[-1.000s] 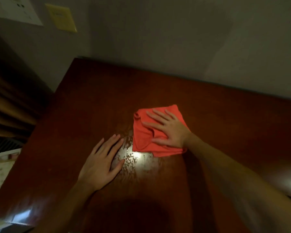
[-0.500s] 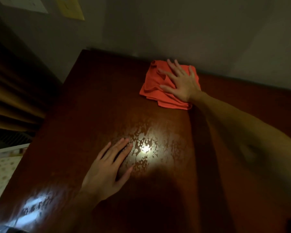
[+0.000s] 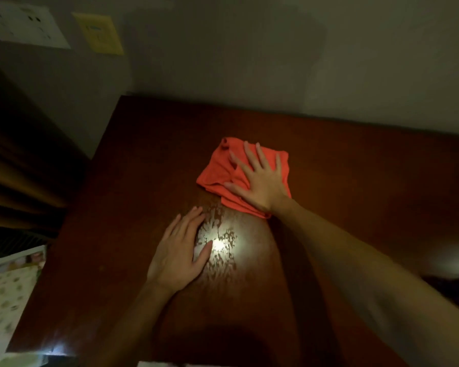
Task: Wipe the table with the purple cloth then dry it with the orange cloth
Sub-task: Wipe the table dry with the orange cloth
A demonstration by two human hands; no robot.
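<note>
The orange cloth (image 3: 217, 170) lies bunched on the dark wooden table (image 3: 117, 207), near its middle. My right hand (image 3: 260, 181) presses flat on the cloth with fingers spread. My left hand (image 3: 178, 252) rests palm down on the bare wood just in front and to the left of the cloth, fingers together, holding nothing. A wet patch (image 3: 220, 242) glints between my two hands under a light reflection. The purple cloth is not in view.
A grey wall (image 3: 249, 62) runs along the table's far edge, with a yellow plate (image 3: 98, 33) and a white sheet (image 3: 24, 25) on it. Curtains (image 3: 16, 168) hang at left. A patterned surface (image 3: 6, 300) lies beyond the table's left edge.
My right hand has pulled the orange cloth back from the table's far edge toward the middle, after pushing it away. My left hand has stayed flat in place.
</note>
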